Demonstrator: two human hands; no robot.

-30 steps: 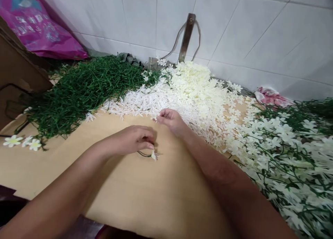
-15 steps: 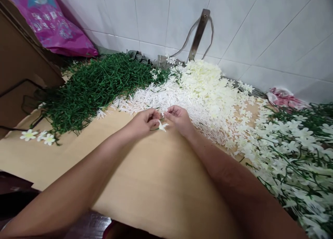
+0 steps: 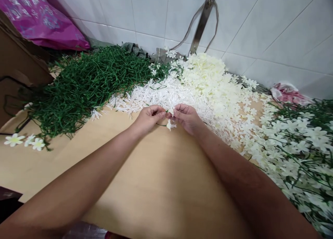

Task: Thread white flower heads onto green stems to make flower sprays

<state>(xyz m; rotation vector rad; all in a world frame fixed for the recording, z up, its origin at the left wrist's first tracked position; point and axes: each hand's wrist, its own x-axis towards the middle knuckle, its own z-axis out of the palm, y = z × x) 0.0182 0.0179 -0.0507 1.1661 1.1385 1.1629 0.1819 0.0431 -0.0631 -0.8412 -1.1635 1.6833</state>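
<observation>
My left hand (image 3: 150, 118) pinches a thin green plastic stem (image 3: 161, 125) between thumb and forefinger. On one branch of that stem a small white artificial flower (image 3: 170, 125) hangs just below my fingertips. My right hand (image 3: 189, 118) is closed close beside it, thumb and fingers pressed on a small white flower piece (image 3: 171, 111) at the stem's other tip. The fingertips of both hands almost meet. Beyond them lies a pile of thin white flower centres (image 3: 158, 97).
Green stems (image 3: 99, 83) are heaped at the back left, pale yellow-white blossoms (image 3: 205, 72) at the back right. Finished-looking flowers on stems (image 3: 299, 156) spread along the right. Several flowers (image 3: 38, 144) lie far left. A metal strip (image 3: 203, 24) leans on the tiled wall; a pink bag (image 3: 57, 27) stands back left.
My fingertips have come together around the small white piece at the stem tip. Both hands and the hanging flower appear slightly further right, as the camera view has shifted.
</observation>
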